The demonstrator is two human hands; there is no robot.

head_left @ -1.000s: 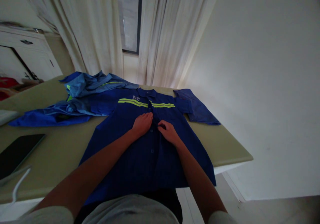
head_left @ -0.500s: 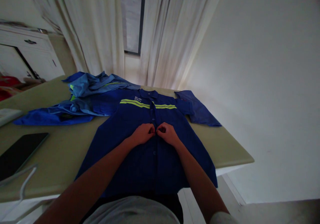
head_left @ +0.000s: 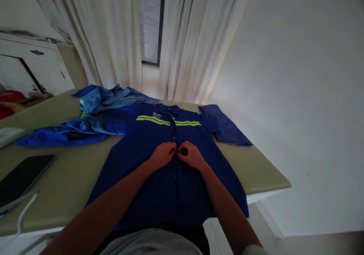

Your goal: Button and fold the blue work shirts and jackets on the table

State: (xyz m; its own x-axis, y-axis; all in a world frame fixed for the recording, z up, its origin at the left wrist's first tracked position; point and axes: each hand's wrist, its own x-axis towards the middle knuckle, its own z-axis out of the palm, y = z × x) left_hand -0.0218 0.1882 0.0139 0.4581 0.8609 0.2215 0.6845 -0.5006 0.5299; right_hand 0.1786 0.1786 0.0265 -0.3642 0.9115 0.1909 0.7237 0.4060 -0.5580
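While one dark tablet (head_left: 22,177) and one white cable (head_left: 25,212) lie at the left of the pale table (head_left: 65,179), one heap of blue clothes (head_left: 93,113) touches one blue shirt (head_left: 159,186) spread flat mid-table, its front pinched by left hand (head_left: 162,154) and right hand (head_left: 192,155), two curtains (head_left: 193,39) behind, white wall (head_left: 298,96) right.

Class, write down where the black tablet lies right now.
In the head view, the black tablet lies flat on the table at far left, left of the blue shirt, beside a white cable.
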